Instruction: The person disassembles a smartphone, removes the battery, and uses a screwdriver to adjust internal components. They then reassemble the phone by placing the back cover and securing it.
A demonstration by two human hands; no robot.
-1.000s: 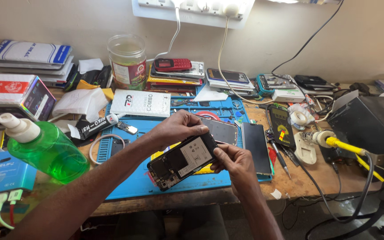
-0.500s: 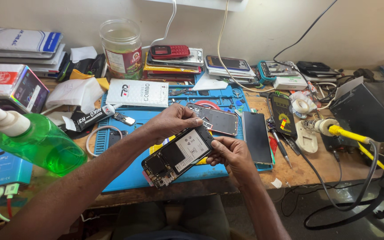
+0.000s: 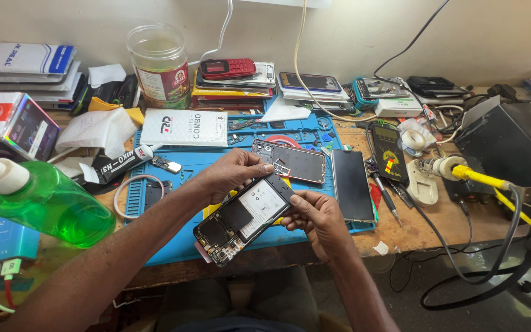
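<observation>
We find the opened phone (image 3: 244, 218) above the near edge of the work mat (image 3: 173, 175), between the left hand (image 3: 225, 175) and right hand (image 3: 318, 218). Behind it lies a back cover (image 3: 290, 161); right of that, a display panel (image 3: 351, 184). The spray bottle (image 3: 38, 200) sits far left, the jar (image 3: 160, 64) behind the mat.

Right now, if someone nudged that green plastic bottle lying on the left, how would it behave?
The green translucent plastic bottle lies tilted on its side, so it would probably roll or slide. It looks mostly full of liquid, so likely heavy for its size. Its smooth plastic may be slippery.
</observation>
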